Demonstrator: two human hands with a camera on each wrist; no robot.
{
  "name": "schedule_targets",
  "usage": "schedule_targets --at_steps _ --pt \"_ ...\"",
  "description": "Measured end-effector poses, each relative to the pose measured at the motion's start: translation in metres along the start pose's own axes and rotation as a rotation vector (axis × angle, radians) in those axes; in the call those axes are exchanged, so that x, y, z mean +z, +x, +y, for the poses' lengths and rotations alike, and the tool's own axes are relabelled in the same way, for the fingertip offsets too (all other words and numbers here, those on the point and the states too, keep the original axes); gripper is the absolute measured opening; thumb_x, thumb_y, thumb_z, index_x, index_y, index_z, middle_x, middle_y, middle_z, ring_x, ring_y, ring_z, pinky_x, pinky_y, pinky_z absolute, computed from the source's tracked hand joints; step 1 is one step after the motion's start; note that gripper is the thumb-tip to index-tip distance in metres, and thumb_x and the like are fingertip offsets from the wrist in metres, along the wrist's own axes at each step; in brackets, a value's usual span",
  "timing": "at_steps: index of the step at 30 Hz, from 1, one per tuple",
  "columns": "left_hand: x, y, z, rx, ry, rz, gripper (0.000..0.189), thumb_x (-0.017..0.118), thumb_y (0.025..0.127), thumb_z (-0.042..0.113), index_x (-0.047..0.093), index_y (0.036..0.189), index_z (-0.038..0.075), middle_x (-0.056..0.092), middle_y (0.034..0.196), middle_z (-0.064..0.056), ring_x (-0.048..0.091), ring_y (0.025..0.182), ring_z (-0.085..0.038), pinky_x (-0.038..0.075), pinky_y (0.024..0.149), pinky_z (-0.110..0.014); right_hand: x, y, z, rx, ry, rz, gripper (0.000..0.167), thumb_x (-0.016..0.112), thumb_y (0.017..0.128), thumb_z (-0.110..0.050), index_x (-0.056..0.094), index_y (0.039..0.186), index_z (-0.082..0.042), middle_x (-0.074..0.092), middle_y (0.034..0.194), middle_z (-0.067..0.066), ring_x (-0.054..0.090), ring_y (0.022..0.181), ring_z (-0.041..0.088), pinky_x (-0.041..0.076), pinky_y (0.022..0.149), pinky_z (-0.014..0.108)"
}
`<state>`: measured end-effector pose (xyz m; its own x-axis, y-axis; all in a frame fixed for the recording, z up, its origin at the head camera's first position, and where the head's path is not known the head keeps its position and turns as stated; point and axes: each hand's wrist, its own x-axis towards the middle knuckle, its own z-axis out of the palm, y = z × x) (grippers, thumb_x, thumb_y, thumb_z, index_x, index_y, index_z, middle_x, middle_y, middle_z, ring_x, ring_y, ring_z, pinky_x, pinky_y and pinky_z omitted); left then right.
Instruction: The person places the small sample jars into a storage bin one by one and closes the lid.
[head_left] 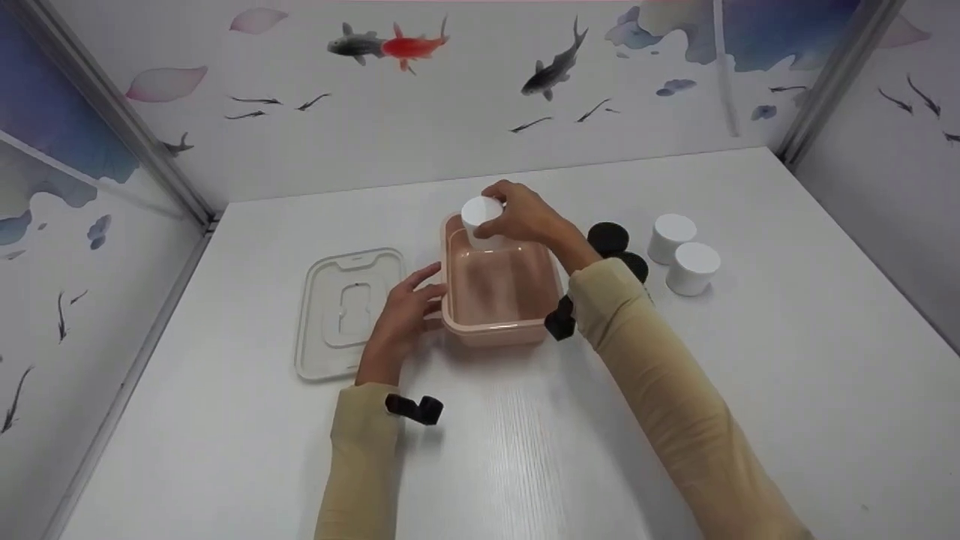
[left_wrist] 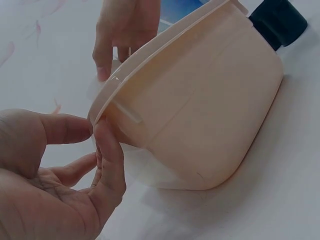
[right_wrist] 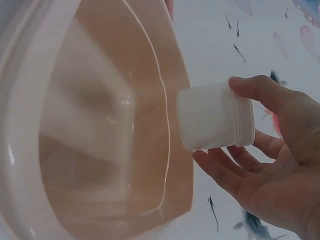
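A pink plastic container (head_left: 495,330), open at the top, stands mid-table. My left hand (head_left: 401,315) is at its left side; in the left wrist view, thumb and fingers pinch the rim of the container (left_wrist: 200,100). Over the container's far end, my right hand (head_left: 525,214) grips a white jar (head_left: 480,214) with a white lid. Seen from the right wrist, thumb and fingers hold the jar (right_wrist: 207,117) around its lid and side, tilted in that view. The part of the container's inside that shows holds nothing.
Left of the container lies a flat, pale lid (head_left: 316,322), partly behind the left hand. To the right are two black-topped jars (head_left: 607,238), partly hidden by the right arm, and two white jars (head_left: 692,268). Printed panels (head_left: 465,135) wall the table's back and sides.
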<state>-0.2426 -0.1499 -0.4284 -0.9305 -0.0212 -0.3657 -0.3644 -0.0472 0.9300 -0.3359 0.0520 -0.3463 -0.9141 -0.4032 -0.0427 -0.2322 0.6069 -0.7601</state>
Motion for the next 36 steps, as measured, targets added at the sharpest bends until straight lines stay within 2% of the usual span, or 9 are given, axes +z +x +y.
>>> schedule_targets --at_steps 8,14,18,22,26,32,36 --pt "0.002 0.000 0.001 -0.001 -0.011 -0.006 0.049 0.061 0.099 0.020 0.050 0.147 0.025 0.064 0.131 -0.010 0.065 0.121 -0.028 0.059 0.076 -0.028 0.014 0.007 -0.004 0.091 0.030 -0.005 0.065 0.078 0.087 -0.020 0.048 0.143 -0.004 0.055 0.140 0.015 0.056 0.123 0.028 0.048 0.106 0.043" --pt "0.001 0.000 0.001 -0.004 -0.003 -0.004 0.050 0.062 0.098 0.021 0.050 0.147 0.025 0.065 0.131 -0.009 0.066 0.117 -0.024 0.059 0.077 -0.028 0.021 0.010 -0.005 0.147 -0.063 0.016 0.065 0.078 0.087 -0.027 0.050 0.142 -0.005 0.058 0.138 0.013 0.057 0.123 0.028 0.045 0.109 0.044" --pt "0.000 0.000 0.000 0.001 -0.007 -0.011 0.050 0.061 0.099 0.021 0.049 0.147 0.024 0.064 0.134 -0.012 0.065 0.120 -0.027 0.059 0.076 -0.027 0.026 0.012 -0.004 0.177 -0.122 0.007 0.064 0.078 0.087 -0.030 0.052 0.140 -0.006 0.060 0.136 0.012 0.057 0.121 0.028 0.045 0.107 0.044" --pt "0.001 0.000 -0.001 0.006 -0.009 -0.021 0.050 0.062 0.099 0.022 0.049 0.147 0.024 0.063 0.137 -0.013 0.064 0.122 -0.029 0.059 0.075 -0.027 0.030 0.013 -0.002 0.188 -0.134 -0.011 0.064 0.078 0.087 -0.027 0.051 0.140 -0.003 0.059 0.137 0.014 0.058 0.120 0.028 0.049 0.104 0.043" --pt "0.001 0.000 -0.001 0.006 -0.002 -0.016 0.051 0.062 0.099 0.021 0.049 0.148 0.024 0.063 0.136 -0.013 0.065 0.120 -0.029 0.059 0.075 -0.028 0.035 0.014 0.000 0.203 -0.140 -0.042 0.067 0.078 0.088 -0.025 0.048 0.143 0.000 0.055 0.143 0.016 0.056 0.126 0.030 0.048 0.107 0.044" --pt "0.001 0.000 -0.001 -0.005 0.000 -0.004 0.051 0.063 0.099 0.022 0.049 0.147 0.024 0.065 0.134 -0.012 0.066 0.119 -0.028 0.059 0.073 -0.027 0.040 0.016 0.002 0.232 -0.138 -0.061 0.074 0.079 0.087 -0.021 0.044 0.149 -0.002 0.047 0.154 0.015 0.052 0.133 0.028 0.043 0.113 0.045" --pt "0.000 0.000 -0.001 0.001 -0.009 -0.013 0.050 0.062 0.099 0.021 0.049 0.147 0.024 0.064 0.134 -0.012 0.065 0.121 -0.029 0.059 0.074 -0.028 0.043 0.016 0.005 0.217 -0.129 -0.049 0.069 0.080 0.086 -0.017 0.050 0.147 -0.007 0.047 0.154 0.013 0.052 0.131 0.026 0.040 0.116 0.045"
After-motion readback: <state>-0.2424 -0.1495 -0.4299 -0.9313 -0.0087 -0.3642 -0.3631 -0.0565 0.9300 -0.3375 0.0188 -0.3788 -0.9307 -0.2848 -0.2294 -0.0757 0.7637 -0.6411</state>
